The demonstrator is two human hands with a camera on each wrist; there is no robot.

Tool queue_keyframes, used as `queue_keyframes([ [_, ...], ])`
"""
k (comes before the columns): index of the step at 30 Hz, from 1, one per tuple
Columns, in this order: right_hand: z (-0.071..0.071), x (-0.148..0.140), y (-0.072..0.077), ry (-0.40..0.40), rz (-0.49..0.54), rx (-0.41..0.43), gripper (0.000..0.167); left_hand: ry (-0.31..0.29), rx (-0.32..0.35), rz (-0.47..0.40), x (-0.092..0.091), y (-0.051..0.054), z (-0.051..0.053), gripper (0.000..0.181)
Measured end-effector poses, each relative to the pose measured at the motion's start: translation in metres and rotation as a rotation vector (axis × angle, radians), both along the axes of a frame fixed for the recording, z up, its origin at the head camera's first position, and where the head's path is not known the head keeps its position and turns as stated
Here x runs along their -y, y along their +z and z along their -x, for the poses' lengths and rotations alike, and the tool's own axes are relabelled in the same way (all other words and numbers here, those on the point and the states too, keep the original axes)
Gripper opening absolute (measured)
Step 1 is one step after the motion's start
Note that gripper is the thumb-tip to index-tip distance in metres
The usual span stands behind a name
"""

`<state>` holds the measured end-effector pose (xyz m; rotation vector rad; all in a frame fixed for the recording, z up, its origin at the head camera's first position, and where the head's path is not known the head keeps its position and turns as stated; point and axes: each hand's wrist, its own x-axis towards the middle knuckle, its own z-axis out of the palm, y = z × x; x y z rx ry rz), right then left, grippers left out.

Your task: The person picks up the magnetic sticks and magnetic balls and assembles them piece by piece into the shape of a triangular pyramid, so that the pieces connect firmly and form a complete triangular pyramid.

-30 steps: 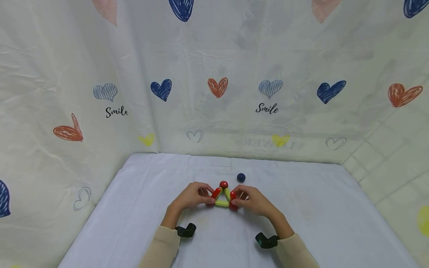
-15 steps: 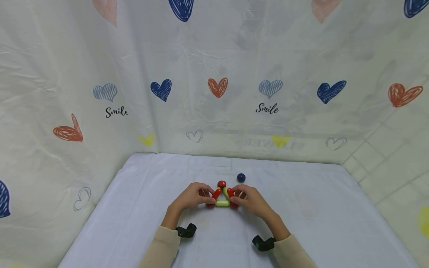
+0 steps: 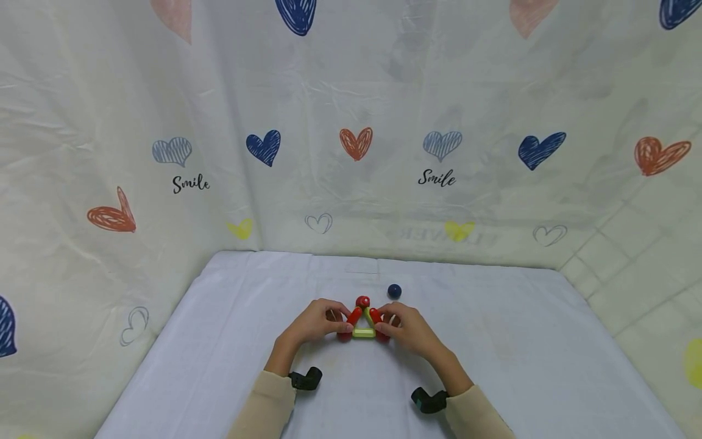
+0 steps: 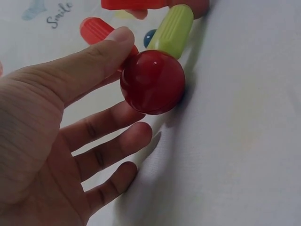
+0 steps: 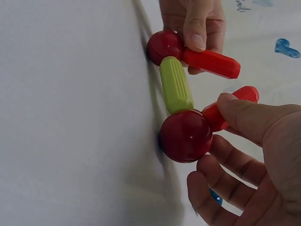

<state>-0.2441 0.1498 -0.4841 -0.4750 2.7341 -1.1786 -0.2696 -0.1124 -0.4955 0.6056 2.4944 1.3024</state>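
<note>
A triangle of red balls and yellow-green rods lies on the table, with a yellow-green rod (image 3: 364, 333) along its near side and a red ball (image 3: 362, 301) at its far corner. From the near left ball (image 4: 153, 82) a red rod (image 3: 355, 316) rises, leaning inward; my left hand (image 3: 315, 320) pinches it between thumb and fingers. Opposite, my right hand (image 3: 408, 326) pinches a second red rod (image 5: 247, 94) on the near right ball (image 5: 186, 136). The upper ends of the two red rods lean toward each other, apart. Other fingers of both hands spread loosely below.
A dark blue ball (image 3: 394, 291) sits behind the triangle, slightly right. The white-covered table (image 3: 521, 353) meets a hanging sheet (image 3: 351, 195) printed with hearts at its back edge. Black wrist cameras sit on both forearms.
My right hand has moved slightly left, and its red rod has gone from near upright to leaning inward. The far red ball has shifted a little left. My left hand stays nearly still.
</note>
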Motion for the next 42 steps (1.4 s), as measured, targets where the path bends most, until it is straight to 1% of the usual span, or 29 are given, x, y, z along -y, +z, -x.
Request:
queue_keyframes([
  [9, 0.000, 0.001, 0.000, 0.003, 0.001, -0.008, 0.023, 0.017, -0.004, 0.010, 0.000, 0.001, 0.000, 0.018],
  [14, 0.000, 0.001, 0.001, 0.007, -0.003, -0.016, 0.022, 0.016, -0.016, 0.016, 0.000, 0.000, 0.001, 0.018],
  [18, 0.000, 0.001, 0.001, 0.005, -0.006, -0.007, 0.024, 0.012, -0.021, 0.022, 0.000, 0.000, 0.001, 0.019],
  [24, 0.000, 0.000, 0.002, 0.011, -0.008, 0.026, 0.026, 0.009, 0.017, 0.035, 0.001, -0.001, 0.000, 0.024],
  [30, 0.002, -0.004, 0.001, 0.041, -0.016, 0.037, 0.023, 0.017, 0.062, 0.041, 0.002, -0.004, 0.002, 0.036],
  [34, 0.003, -0.007, -0.001, 0.056, -0.014, 0.049, 0.022, 0.019, 0.070, 0.039, 0.001, -0.005, 0.003, 0.041],
  [42, 0.004, -0.013, -0.002, 0.070, -0.009, 0.083, 0.021, 0.020, 0.081, 0.019, 0.001, -0.004, 0.002, 0.040],
])
